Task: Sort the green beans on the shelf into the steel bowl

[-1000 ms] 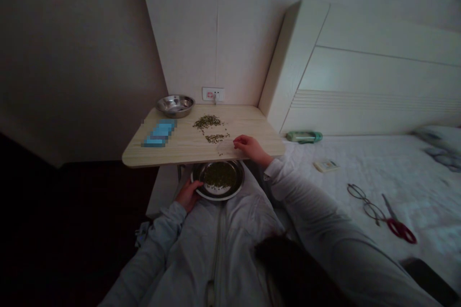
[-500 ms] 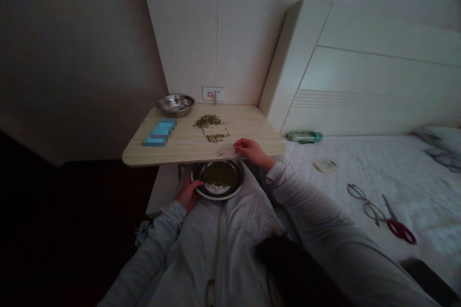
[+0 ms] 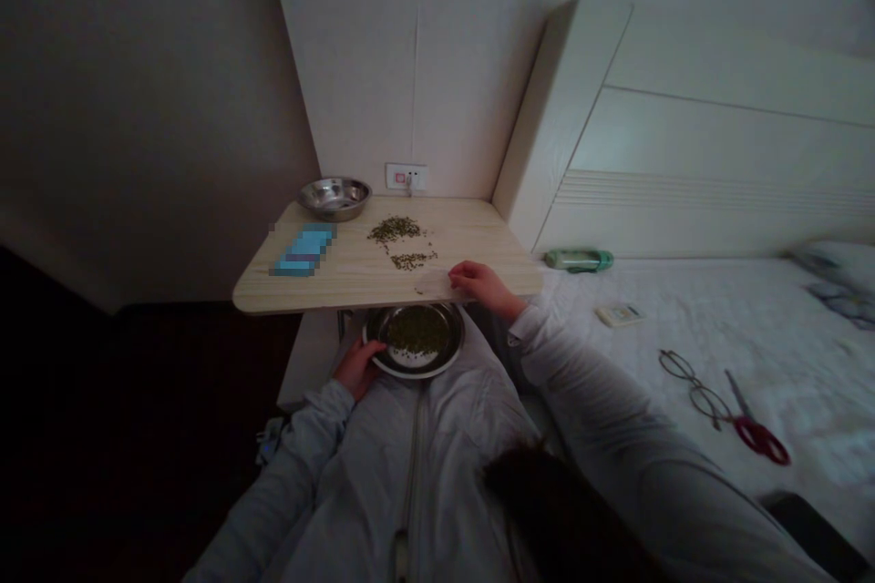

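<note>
My left hand (image 3: 359, 366) grips the left rim of a steel bowl (image 3: 412, 373), thumb over the edge. The bowl rests on my lap, partly under the table edge, with small green beans (image 3: 416, 330) inside. Above the table's front edge, my right hand (image 3: 484, 285) pinches a thin clear plastic piece (image 3: 443, 285), whose outline is faint. Left of that hand, a few beans lie near the edge. Farther back on the wooden table (image 3: 328, 285) are a larger pile of green beans (image 3: 396, 229) and a smaller pile (image 3: 408, 261).
A second steel bowl (image 3: 334, 199) stands at the table's back left, behind a pixelated blue phone-like object (image 3: 304, 250). On the bed at right lie a green bottle (image 3: 579, 260), a small pale device (image 3: 619, 315), glasses (image 3: 694, 387) and red-handled scissors (image 3: 758, 437).
My right hand has shifted slightly right with the clear plastic piece, away from the few beans near the table edge. My left hand and the bowl stay put.
</note>
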The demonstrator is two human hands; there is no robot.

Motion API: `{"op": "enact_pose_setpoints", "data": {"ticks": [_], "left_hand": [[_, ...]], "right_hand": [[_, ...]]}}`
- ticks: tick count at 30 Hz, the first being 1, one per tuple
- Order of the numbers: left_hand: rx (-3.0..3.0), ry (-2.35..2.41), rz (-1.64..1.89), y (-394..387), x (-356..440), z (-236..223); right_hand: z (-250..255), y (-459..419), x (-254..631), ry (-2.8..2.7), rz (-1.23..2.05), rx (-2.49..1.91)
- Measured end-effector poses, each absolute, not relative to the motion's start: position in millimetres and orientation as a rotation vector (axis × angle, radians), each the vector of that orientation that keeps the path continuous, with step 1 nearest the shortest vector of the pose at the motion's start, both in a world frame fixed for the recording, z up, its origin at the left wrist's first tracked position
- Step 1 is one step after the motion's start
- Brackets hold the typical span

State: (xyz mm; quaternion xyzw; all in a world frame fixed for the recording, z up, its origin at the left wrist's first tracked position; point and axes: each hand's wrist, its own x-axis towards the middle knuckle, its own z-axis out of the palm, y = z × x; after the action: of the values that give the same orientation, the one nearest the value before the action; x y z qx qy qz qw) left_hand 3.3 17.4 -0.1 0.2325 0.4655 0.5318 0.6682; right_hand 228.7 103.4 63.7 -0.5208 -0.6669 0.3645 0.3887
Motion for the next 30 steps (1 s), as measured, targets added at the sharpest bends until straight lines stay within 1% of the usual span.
{"op": "enact_pose_setpoints", "data": {"ticks": [30], "left_hand": [[0.525,1.056,1.202,17.8,2.8,-2.2]], "right_hand": [[66.5,99.4,226.5,-1.721,0.988,-1.31]]}}
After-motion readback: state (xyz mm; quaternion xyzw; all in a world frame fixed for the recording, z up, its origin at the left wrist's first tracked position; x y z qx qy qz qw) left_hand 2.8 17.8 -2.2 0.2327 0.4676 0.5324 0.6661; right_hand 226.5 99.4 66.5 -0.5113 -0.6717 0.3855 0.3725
